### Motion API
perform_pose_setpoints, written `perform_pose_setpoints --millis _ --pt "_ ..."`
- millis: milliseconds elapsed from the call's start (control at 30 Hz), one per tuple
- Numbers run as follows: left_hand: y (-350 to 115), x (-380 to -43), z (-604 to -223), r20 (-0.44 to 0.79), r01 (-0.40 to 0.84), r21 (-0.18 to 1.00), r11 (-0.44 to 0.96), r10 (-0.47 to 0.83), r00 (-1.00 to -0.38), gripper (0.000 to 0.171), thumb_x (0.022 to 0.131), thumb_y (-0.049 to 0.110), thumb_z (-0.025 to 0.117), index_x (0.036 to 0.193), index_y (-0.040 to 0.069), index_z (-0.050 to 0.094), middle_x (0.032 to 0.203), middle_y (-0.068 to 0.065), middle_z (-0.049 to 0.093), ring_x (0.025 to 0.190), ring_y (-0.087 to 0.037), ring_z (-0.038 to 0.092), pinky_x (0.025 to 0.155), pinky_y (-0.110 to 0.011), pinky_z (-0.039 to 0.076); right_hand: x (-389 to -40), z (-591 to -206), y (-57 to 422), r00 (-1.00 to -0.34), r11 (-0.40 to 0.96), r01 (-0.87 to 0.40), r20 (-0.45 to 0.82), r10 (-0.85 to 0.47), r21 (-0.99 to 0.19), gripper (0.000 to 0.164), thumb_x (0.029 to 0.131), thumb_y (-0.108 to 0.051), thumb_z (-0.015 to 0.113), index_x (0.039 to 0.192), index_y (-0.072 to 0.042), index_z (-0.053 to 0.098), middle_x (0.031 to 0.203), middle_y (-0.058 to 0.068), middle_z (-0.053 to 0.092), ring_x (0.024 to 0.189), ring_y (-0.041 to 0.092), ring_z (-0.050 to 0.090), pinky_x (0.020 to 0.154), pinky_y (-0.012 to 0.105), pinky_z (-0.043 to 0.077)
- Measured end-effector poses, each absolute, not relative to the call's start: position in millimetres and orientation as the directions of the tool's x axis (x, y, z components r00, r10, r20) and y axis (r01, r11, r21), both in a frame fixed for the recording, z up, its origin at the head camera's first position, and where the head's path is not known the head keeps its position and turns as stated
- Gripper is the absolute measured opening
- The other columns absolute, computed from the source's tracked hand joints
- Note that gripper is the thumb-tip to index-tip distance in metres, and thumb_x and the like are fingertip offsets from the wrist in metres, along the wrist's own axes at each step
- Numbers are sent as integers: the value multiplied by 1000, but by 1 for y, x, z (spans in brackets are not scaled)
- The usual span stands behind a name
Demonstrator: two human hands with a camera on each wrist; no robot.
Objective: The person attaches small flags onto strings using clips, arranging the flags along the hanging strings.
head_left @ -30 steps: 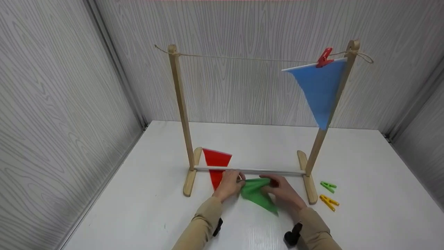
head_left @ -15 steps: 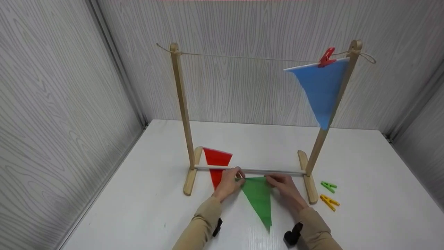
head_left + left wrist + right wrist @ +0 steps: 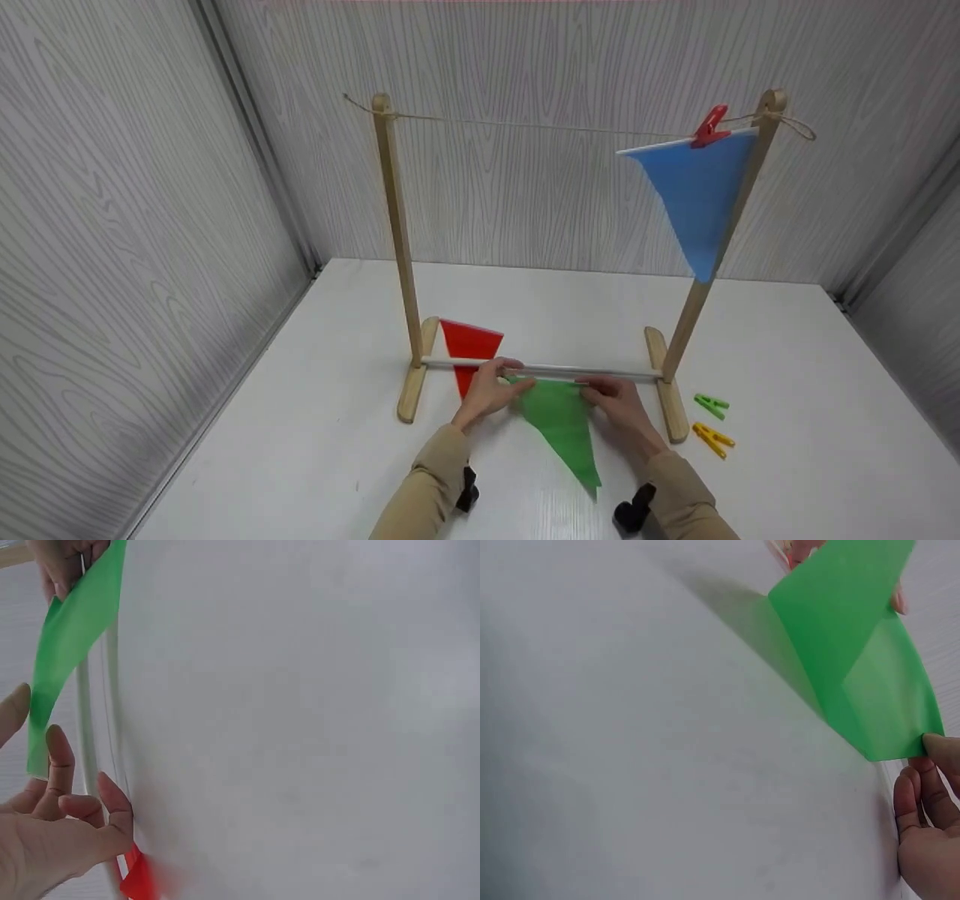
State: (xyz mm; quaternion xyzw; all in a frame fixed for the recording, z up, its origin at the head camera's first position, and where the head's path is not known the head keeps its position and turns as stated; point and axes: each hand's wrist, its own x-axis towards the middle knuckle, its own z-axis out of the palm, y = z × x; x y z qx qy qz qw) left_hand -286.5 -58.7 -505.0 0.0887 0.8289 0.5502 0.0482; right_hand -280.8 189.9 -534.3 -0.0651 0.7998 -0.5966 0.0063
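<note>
Swung the lower tip of the green flag [image 3: 559, 427] slightly toward the right edge of the worktop [image 3: 300, 457] since half a second ago, and straightened the thumb of the left hand [image 3: 487, 391]. Pinched one upper corner with the fingers of the right hand [image 3: 619, 405]. Set left fingers about the other corner; could not tell whether gripping. Held the flag midway between the worktop's side edges, near the white bar [image 3: 600, 370].
</note>
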Motion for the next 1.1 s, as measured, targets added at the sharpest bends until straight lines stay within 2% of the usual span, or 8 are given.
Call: perform_pose_setpoints --millis 100,200,433,600,700,800,967,1100 --pt "-58 -288 -506 -13 32 946 321 137 -990 32 92 23 73 116 1 71 111 -12 70 98 -18 58 82 -27 50 -281 -535 191 -991 266 -102 74 -112 -959 24 96 -2 63 117 7 70 111 22 72 84 1 59 78 16 49" --pt "-58 -288 -505 -31 -9 963 270 78 -996 28 91 20 74 110 -1 75 99 -12 72 86 -14 57 72 -21 46 -281 -534 190 -991 264 -106 81 -104 -959 24 96 -1 62 117 7 70 114 23 71 85 1 59 77 16 49" --pt "-59 -287 -506 -48 -38 975 219 43 -998 24 87 12 78 105 -3 77 88 -10 72 79 -13 55 69 -20 46 -281 -531 189 -997 258 -37 19 -70 -965 25 96 -3 63 119 3 70 112 15 72 87 8 59 76 21 50" --pt "-60 -287 -508 -72 -65 973 221 24 -997 23 84 12 80 102 -3 77 75 1 59 75 -13 48 65 -22 40 -278 -523 190 -997 222 26 -41 -60 -975 34 97 -8 62 130 0 63 122 15 67 99 16 60 81 24 51" --pt "-59 -287 -508 -87 -83 972 220 11 -996 24 83 12 81 103 -2 78 74 2 55 73 -12 46 63 -22 38 -273 -518 194 -997 220 31 -44 -57 -975 39 98 -8 61 136 -1 58 130 19 63 104 17 61 82 21 53" --pt "-59 -287 -508 -106 -104 968 230 -6 -994 25 82 13 83 102 -1 78 77 0 59 73 -12 48 63 -22 40 -269 -511 203 -998 221 12 -25 -57 -975 40 98 -8 60 137 2 56 133 21 61 103 14 61 82 19 54" --pt "-57 -286 -507 -138 -137 959 247 -13 -990 25 82 17 84 100 1 77 83 -4 71 75 -12 55 65 -22 44 -260 -501 233 -994 250 -60 36 -99 -966 38 98 -7 61 133 7 57 123 24 64 93 12 64 78 20 57" --pt "-57 -286 -507 -139 -132 959 251 11 -990 23 84 18 82 97 0 77 84 -8 75 77 -13 60 68 -22 45 -249 -501 264 -994 344 -63 29 -103 -937 37 99 -11 62 131 6 60 115 19 66 84 12 64 70 21 55"
